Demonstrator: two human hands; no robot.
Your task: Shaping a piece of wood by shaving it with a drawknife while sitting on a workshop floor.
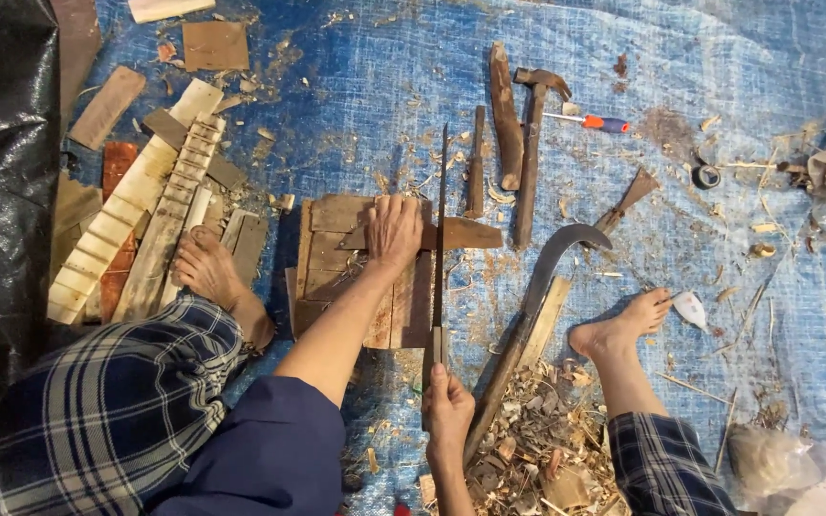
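My left hand [393, 232] presses flat on a thin brown wood strip [466, 234] that lies across a slatted wooden board [332, 277] on the blue tarp. My right hand [447, 406] grips the handle of a long thin saw [443, 215], whose blade stands on edge and crosses the strip just right of my left fingers. My bare feet rest on the tarp, one at the left [207, 268] and one at the right [623, 325].
A curved sickle [537, 287] lies right of the saw. A hammer [532, 143], wood sticks [504, 115] and a red-handled screwdriver [590, 121] lie further back. Notched wood strips [164, 205] are stacked at left. Wood chips [537, 449] pile near my right knee.
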